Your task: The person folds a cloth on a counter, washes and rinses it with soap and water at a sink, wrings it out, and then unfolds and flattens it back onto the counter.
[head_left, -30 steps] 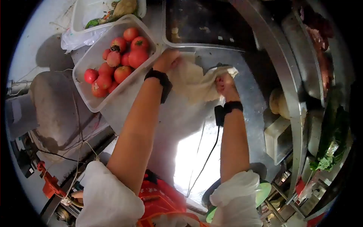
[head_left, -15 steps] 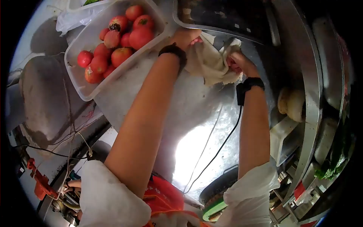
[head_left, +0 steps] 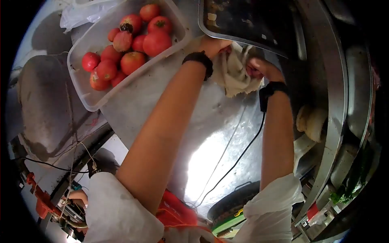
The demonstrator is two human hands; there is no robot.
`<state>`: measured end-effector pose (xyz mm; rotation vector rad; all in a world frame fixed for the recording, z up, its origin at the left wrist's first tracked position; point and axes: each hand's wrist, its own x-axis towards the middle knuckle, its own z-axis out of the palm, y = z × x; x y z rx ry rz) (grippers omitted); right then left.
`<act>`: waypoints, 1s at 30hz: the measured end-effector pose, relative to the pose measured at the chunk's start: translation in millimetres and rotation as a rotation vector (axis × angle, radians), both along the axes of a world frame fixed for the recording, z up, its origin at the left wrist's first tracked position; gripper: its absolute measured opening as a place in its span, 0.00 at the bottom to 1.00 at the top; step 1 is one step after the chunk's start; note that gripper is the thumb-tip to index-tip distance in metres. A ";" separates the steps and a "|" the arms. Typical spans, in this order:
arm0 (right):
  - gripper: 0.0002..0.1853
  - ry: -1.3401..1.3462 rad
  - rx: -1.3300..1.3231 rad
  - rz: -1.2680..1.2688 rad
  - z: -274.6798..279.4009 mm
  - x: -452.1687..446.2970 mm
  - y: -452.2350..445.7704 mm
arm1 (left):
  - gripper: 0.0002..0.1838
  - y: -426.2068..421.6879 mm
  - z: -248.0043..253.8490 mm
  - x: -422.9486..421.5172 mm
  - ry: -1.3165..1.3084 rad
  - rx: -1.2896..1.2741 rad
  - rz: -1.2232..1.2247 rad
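Observation:
A beige cloth point(head_left: 236, 77) with frayed edges hangs bunched between my two hands over the metal tabletop point(head_left: 162, 87). My left hand point(head_left: 214, 46) grips its upper left part, just below the rim of a dark tray point(head_left: 247, 22). Closed on the cloth's right side is my right hand point(head_left: 264, 69), its fingers curled inward. Both wrists wear dark bands, and a black cable point(head_left: 243, 152) runs down from the right one. Left of my left hand, a clear plastic bin point(head_left: 91, 106) holds several red tomatoes point(head_left: 157, 43).
A metal rail point(head_left: 335, 121) runs along the right side, with pale round objects point(head_left: 313, 122) beside it. A dark round pan-like thing point(head_left: 231, 202) and a green rim point(head_left: 229, 223) sit close to my body. A plastic bag point(head_left: 87, 15) lies behind the bin.
Both hands have shifted right in view, the left one more, so they are closer together. The cloth between them is more bunched. The view has also shifted slightly.

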<state>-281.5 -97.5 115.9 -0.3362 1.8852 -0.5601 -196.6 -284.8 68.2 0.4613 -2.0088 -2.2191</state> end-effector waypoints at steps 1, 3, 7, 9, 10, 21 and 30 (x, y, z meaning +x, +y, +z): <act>0.18 0.002 0.000 -0.001 -4.2 0.1 0.8 | 0.15 0.9 -1.3 -2.7 0.024 0.006 0.007; 0.16 0.064 -0.063 -0.085 -13.8 2.2 0.8 | 0.14 -2.9 -0.2 -16.9 -0.154 -0.187 -0.150; 0.14 0.122 -0.088 -0.289 -8.6 25.9 -4.3 | 0.12 5.2 -16.4 -10.2 -0.199 -0.312 -0.191; 0.12 0.077 -0.228 -0.487 -9.2 41.1 -15.9 | 0.11 21.2 -14.6 -10.9 -0.117 -0.566 -0.098; 0.12 0.080 -0.242 -0.496 -12.4 44.6 -21.6 | 0.11 28.5 -13.7 -6.4 -0.039 -0.793 -0.001; 0.06 -0.031 -0.001 -0.244 -1.8 155.4 -31.0 | 0.07 32.8 -15.0 116.9 0.156 -1.216 -0.394; 0.08 -0.080 -0.249 -0.119 -13.9 318.2 14.2 | 0.08 60.0 -5.9 266.6 0.061 -1.029 -0.569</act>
